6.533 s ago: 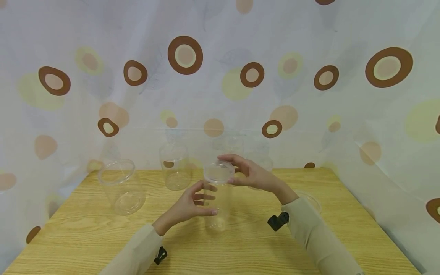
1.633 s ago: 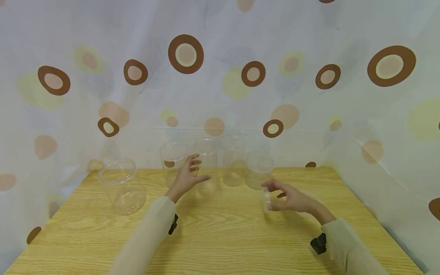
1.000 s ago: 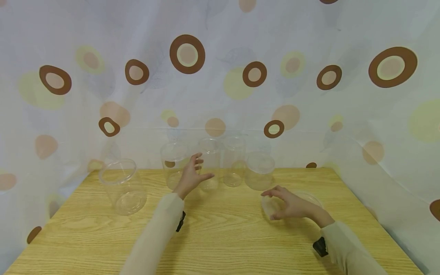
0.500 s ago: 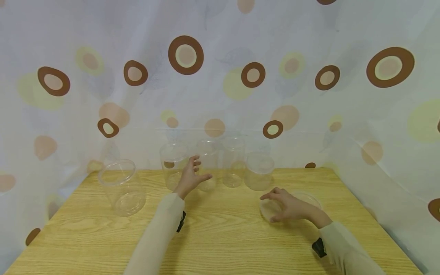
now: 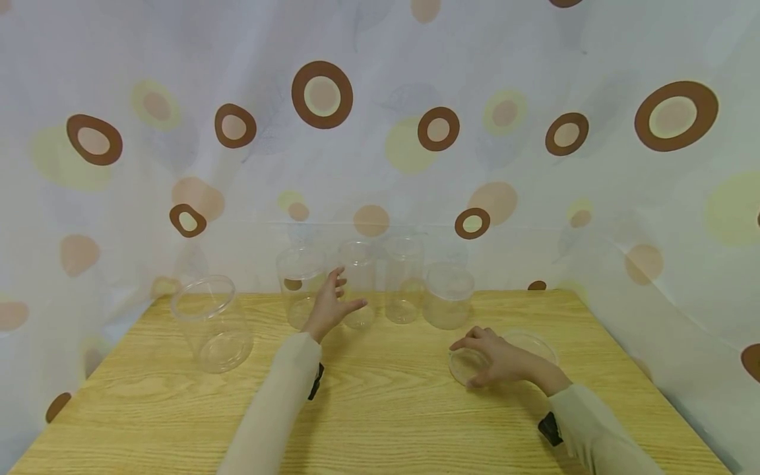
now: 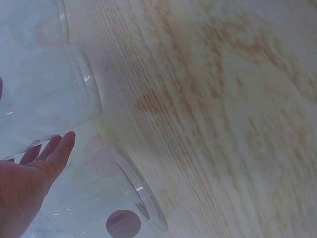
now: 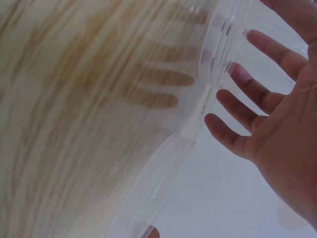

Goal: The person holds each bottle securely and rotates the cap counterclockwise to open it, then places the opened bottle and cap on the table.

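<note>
A tall clear plastic jar (image 5: 359,264) stands in the back row. My left hand (image 5: 328,305) is at its left side, thumb across its front and fingers extended. In the left wrist view, those straight fingers lie between this jar (image 6: 79,89) and a wider clear jar (image 6: 136,186). On the right of the table, my right hand (image 5: 494,359) holds a round clear lid (image 5: 462,371) low at the tabletop, index finger and thumb at its edge. The right wrist view has the fingertips right at the lid's rim (image 7: 218,47), the other fingers spread.
Along the back stand the wider jar (image 5: 297,267), a slim clear jar (image 5: 404,264) and a short wide one (image 5: 448,307). A large clear jar (image 5: 221,330) is at the left. Another clear lid (image 5: 537,340) lies partly behind my right hand. A patterned cloth (image 5: 380,165) hangs behind.
Earlier both hands were on the tall jar in the middle; now it stands in the back row. The lid in my right hand has turned from upright to flat. My left hand has barely moved lately.
</note>
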A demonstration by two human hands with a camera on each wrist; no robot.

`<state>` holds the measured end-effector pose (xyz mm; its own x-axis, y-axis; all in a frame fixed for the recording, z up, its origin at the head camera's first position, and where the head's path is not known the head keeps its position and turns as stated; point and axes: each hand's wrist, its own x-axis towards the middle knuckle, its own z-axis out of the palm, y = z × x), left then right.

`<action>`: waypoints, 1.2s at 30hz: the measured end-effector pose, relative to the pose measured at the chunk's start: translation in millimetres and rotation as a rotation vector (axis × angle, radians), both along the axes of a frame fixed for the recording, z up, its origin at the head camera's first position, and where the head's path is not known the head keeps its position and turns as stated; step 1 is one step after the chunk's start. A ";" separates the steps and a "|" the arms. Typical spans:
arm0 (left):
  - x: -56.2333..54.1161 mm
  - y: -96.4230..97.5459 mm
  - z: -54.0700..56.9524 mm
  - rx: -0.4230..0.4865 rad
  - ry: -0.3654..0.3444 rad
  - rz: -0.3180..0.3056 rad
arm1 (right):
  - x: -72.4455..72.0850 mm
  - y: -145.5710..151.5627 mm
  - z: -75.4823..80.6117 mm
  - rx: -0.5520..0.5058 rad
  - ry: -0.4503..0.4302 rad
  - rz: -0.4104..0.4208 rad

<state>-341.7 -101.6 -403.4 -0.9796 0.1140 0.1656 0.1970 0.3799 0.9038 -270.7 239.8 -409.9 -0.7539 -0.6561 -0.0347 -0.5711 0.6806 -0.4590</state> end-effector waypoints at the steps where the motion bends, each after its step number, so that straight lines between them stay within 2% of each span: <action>1: 0.2 0.0 0.4 -0.002 -0.003 0.005 | 0.3 -0.1 0.1 0.002 0.001 0.001; 10: 1.7 0.9 2.9 -0.029 -0.022 0.032 | 1.1 0.2 -1.4 0.012 0.006 0.008; 21: 3.7 -2.9 8.8 -0.070 0.009 0.000 | -0.3 0.2 4.2 0.021 0.060 0.027; 30: 15.2 -8.6 25.2 -0.140 0.028 -0.033 | -4.7 -2.7 11.1 -0.033 0.101 0.019; 36: 21.3 -15.1 32.1 -0.163 0.068 -0.057 | -10.3 -7.6 17.8 -0.068 0.137 0.005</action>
